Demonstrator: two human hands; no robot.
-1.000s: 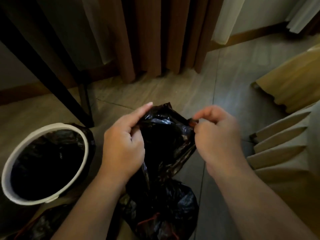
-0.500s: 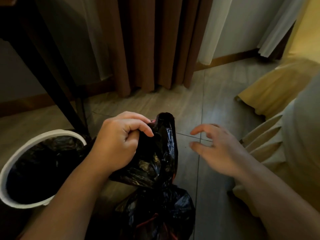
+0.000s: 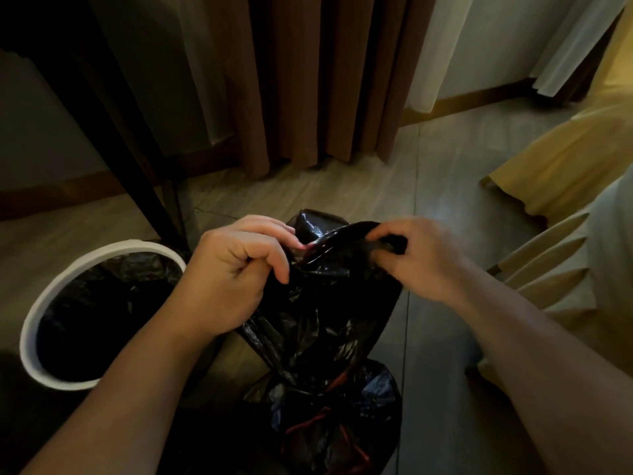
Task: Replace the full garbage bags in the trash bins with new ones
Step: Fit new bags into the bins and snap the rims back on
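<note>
Your left hand (image 3: 236, 272) is curled tight on the rim of the black garbage bag (image 3: 325, 303), film bunched under thumb and fingers. Your right hand (image 3: 423, 265) pinches the same rim just beside it, fingertips folded over the edge. The 2 grips hold the mouth taut between them.

From there the bag hangs with its long axis running down toward you. It is thin, glossy and heavily creased, narrowing to a neck above a bulging bundle (image 3: 342, 423) on the floor, where a red drawstring (image 3: 308, 423) shows. Whether neck and bundle are 1 bag or 2, the view doesn't settle.

The trash bin (image 3: 106, 246) stands to your left, well nearer the left hand: round, with a smooth white rim, and already lined with black film (image 3: 102, 303). Any move to it probably swings left.

Beyond lie the tiled floor (image 3: 445, 166), a dark table leg (image 3: 137, 166) and brown curtains (image 3: 308, 80).
</note>
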